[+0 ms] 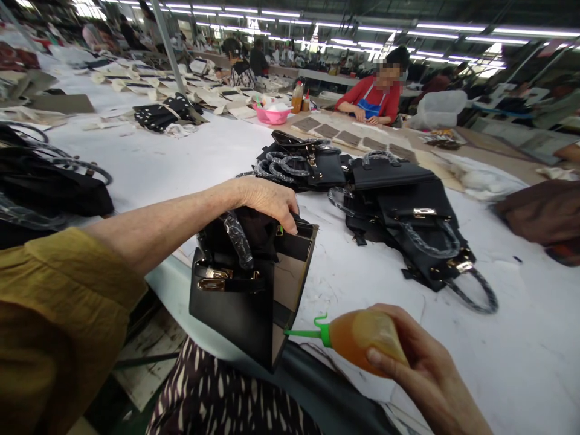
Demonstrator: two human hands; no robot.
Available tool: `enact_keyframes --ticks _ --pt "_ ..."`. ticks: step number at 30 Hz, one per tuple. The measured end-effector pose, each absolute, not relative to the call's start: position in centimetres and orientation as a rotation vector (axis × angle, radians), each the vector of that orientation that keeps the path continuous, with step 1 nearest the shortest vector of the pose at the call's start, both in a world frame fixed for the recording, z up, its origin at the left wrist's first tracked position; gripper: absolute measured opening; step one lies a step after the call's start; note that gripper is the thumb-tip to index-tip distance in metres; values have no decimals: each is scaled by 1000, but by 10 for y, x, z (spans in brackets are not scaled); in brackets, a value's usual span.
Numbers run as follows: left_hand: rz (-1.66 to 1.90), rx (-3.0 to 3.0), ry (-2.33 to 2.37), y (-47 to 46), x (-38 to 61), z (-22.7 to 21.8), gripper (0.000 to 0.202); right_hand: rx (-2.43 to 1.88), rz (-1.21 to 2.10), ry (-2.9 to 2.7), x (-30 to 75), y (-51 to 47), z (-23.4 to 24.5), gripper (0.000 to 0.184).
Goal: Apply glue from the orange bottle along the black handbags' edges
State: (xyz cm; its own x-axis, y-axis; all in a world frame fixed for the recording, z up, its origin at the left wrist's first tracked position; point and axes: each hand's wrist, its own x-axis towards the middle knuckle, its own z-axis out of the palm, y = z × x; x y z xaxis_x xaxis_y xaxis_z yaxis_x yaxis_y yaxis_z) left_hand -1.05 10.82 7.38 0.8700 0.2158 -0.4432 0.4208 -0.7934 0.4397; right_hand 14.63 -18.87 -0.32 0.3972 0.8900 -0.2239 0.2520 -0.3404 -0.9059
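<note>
A black handbag (pixel 235 320) with gold clasps and plastic-wrapped handles stands tilted at the table's near edge, its side panel unfolded to show a beige lining. My left hand (pixel 272 202) grips the far upper part of this bag, with fingers curled over its edge. In my right hand (pixel 408 350) is a squeeze bottle (pixel 362 338) of amber liquid, held on its side. Its thin green nozzle points left, and the tip meets the edge of the opened side panel near the bottom corner. My left fingertips' exact hold is partly hidden.
More black handbags (pixel 408 193) lie across the white table (pixel 512 356), with another pile (pixel 49 175) at far left. Beyond are a pink basket (pixel 272 113), an amber bottle (pixel 297 96), flat brown pieces (pixel 339 133) and a person in red (pixel 376 96). A pole (pixel 167 48) rises behind.
</note>
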Motion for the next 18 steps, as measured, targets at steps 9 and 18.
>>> enact_keyframes --ticks 9,18 --pt "-500 2514 510 104 -13 78 30 -1866 1063 -1085 156 -198 -15 46" --pt "-478 2590 567 99 -15 91 32 -1813 1111 -1064 152 -205 -18 47"
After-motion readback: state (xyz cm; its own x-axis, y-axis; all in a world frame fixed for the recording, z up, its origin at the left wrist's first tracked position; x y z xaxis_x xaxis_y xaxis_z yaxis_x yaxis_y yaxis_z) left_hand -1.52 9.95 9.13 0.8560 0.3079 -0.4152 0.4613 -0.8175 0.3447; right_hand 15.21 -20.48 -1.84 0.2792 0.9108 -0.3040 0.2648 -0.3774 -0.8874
